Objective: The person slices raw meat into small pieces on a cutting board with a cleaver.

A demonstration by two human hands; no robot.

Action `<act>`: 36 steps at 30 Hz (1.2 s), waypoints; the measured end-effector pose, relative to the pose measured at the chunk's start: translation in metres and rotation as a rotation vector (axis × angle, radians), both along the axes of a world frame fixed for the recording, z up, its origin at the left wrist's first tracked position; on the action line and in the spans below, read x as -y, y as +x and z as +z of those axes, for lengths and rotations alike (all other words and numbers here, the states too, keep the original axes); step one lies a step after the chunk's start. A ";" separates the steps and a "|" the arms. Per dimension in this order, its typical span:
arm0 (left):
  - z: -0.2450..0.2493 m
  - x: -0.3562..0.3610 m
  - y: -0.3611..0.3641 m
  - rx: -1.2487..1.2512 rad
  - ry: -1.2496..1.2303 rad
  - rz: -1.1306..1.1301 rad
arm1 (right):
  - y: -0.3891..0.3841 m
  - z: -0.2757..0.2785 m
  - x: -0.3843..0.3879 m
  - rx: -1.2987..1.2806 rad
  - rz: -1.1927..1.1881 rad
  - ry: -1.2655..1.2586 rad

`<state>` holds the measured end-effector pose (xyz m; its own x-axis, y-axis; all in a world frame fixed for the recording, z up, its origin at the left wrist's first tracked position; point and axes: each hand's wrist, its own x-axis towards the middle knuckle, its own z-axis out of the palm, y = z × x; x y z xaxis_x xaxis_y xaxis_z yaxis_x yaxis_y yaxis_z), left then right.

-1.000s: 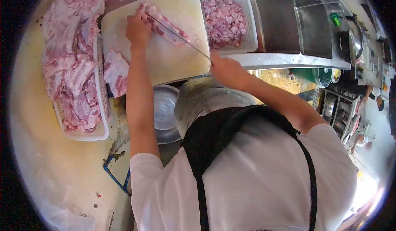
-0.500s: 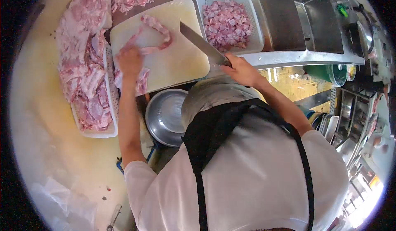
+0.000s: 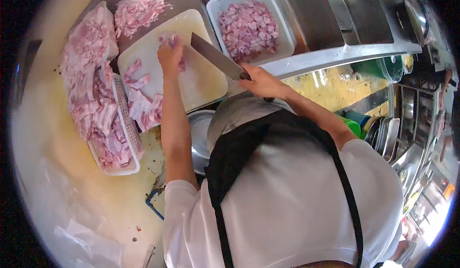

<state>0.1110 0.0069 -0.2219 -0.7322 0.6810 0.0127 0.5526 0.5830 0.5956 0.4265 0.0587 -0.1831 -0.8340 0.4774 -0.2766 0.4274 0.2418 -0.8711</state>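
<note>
My left hand [image 3: 171, 57] is closed on a strip of raw meat [image 3: 181, 66] above the white cutting board [image 3: 203, 83]; parts of the strip show on either side of the fingers. My right hand [image 3: 261, 80] grips the handle of a cleaver [image 3: 215, 57]. Its broad blade points up and left over the board's right edge, apart from the meat. Near the board's left side lie a curled meat strip [image 3: 137, 79] and larger meat pieces [image 3: 143, 109], the latter partly hidden by my left forearm.
Diced meat [image 3: 250, 28] fills a white perforated basket [image 3: 289, 45] right of the board. At the left, large meat slabs [image 3: 88, 71] overflow another white basket [image 3: 128, 124]. A pile of pale trimmings [image 3: 141, 7] sits beyond the board. Below the counter is a metal bowl [image 3: 200, 134].
My left hand has moved up and right across the board with a meat strip. Another strip now lies at the board's left. The cleaver stays in my right hand; the view has shifted.
</note>
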 end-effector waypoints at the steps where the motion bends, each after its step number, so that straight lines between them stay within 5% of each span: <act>1: 0.007 0.005 -0.004 0.222 0.266 -0.102 | -0.003 0.008 -0.005 0.107 0.028 -0.139; 2: 0.011 0.015 -0.010 0.221 0.262 -0.095 | -0.004 0.010 -0.004 0.108 0.035 -0.144; 4: 0.023 0.039 -0.020 0.686 0.119 -0.045 | -0.007 0.013 -0.003 0.092 -0.075 -0.178; 5: 0.033 0.051 -0.013 0.684 0.127 -0.032 | -0.009 0.009 -0.004 0.092 -0.061 -0.174; 7: 0.050 0.077 0.006 0.530 -0.255 -0.031 | -0.014 -0.003 -0.006 -0.046 -0.077 0.051; 10: 0.014 0.120 0.010 0.279 -0.006 -0.108 | -0.027 -0.003 -0.005 -0.035 -0.048 0.104; 16: 0.008 0.132 0.024 0.117 -0.077 -0.105 | -0.088 0.033 -0.005 -0.220 -0.123 0.216; 19: -0.006 0.135 0.023 0.153 -0.037 -0.063 | -0.117 0.085 -0.004 -0.292 -0.125 0.202; 24: 0.011 0.134 0.029 0.163 -0.026 -0.070 | -0.131 -0.029 0.016 -0.149 -0.009 0.277; 29: 0.002 0.139 0.029 0.101 0.030 -0.079 | -0.136 -0.007 0.001 -0.065 0.094 0.524; 36: 0.014 0.138 0.031 0.152 -0.075 -0.011 | -0.151 0.056 0.009 -0.312 -0.013 0.403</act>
